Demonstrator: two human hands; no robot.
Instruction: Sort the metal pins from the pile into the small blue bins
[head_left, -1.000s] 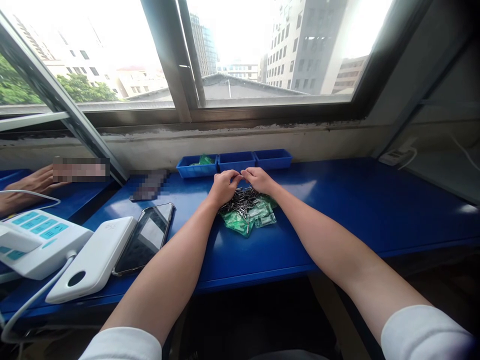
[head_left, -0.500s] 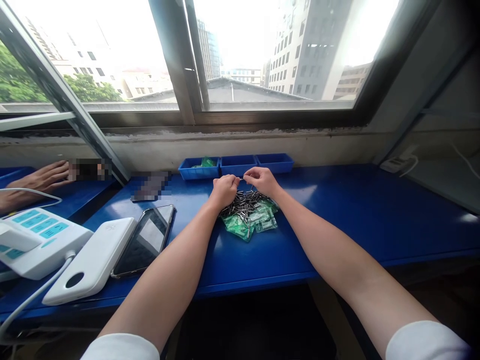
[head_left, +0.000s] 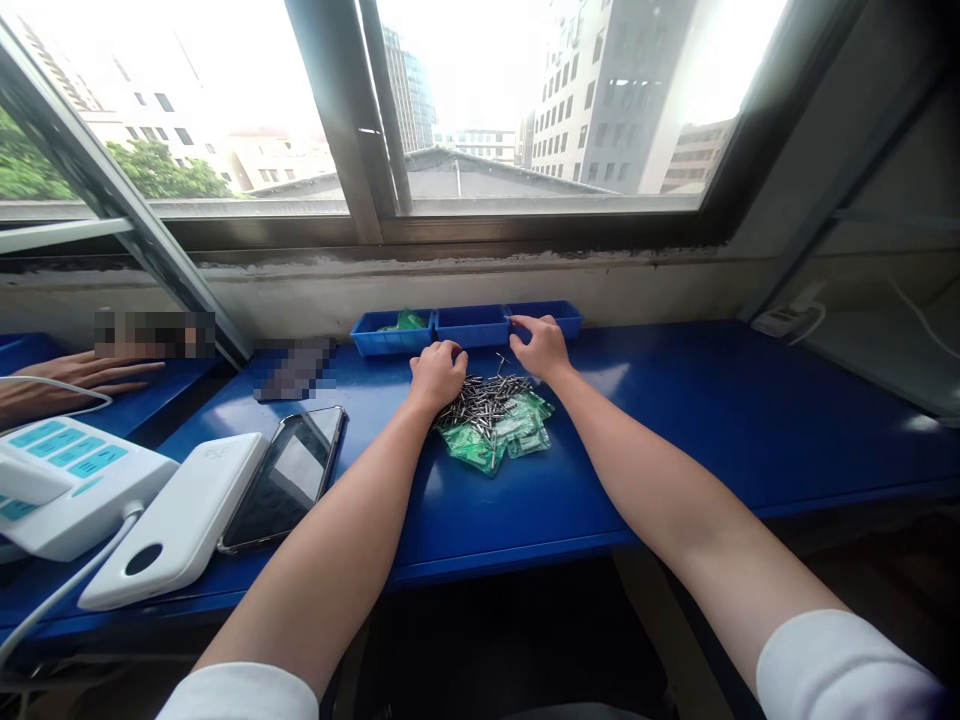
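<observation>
Head: right hand (head_left: 543,346) has neared blue bins (head_left: 471,330).

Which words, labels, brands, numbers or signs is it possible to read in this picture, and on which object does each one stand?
No text can be read.
Rounded white plastic power bank: faint marking near its far end, too blurred to read.
Crinkled green transparent plastic packets: any print is too small to read.

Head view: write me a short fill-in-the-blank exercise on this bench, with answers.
The bench is ____.
Beyond the hands, ____ bins stand in a row.
Beside the metal pins lie ____ packets.
Of the wearer's own two hands, the ____ one is nearer the phone.

Missing words: blue; three; green; left.
</observation>
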